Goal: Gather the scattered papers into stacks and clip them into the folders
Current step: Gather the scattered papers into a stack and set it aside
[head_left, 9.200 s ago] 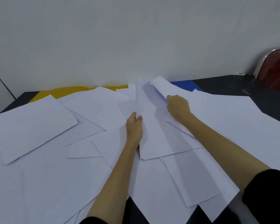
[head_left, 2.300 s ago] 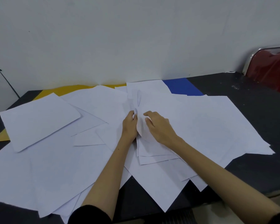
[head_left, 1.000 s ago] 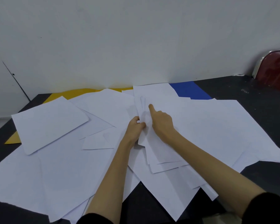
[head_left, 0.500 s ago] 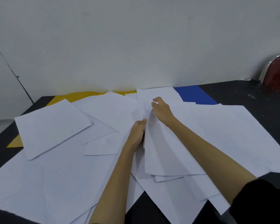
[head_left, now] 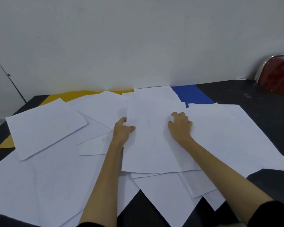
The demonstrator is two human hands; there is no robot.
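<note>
Many white sheets lie scattered over a dark table (head_left: 261,102). In the middle sits a small stack of papers (head_left: 152,148), its top sheet lying flat. My left hand (head_left: 122,130) grips the stack's left edge, thumb on top. My right hand (head_left: 180,124) rests palm down on the stack's right part, fingers curled and apart. A yellow folder (head_left: 79,95) shows at the back left, mostly covered by sheets. A blue folder (head_left: 191,94) lies at the back by the wall, partly covered.
A separate sheet (head_left: 44,125) lies at the left over the yellow folder's corner. Wide sheets (head_left: 233,135) spread to the right. A red chair with a metal frame (head_left: 279,74) stands at the far right. A white wall rises just behind the table.
The sheet my right hand held up at its far end has been laid flat on the stack. My right hand moved right and now presses down. My left hand stays at the left edge.
</note>
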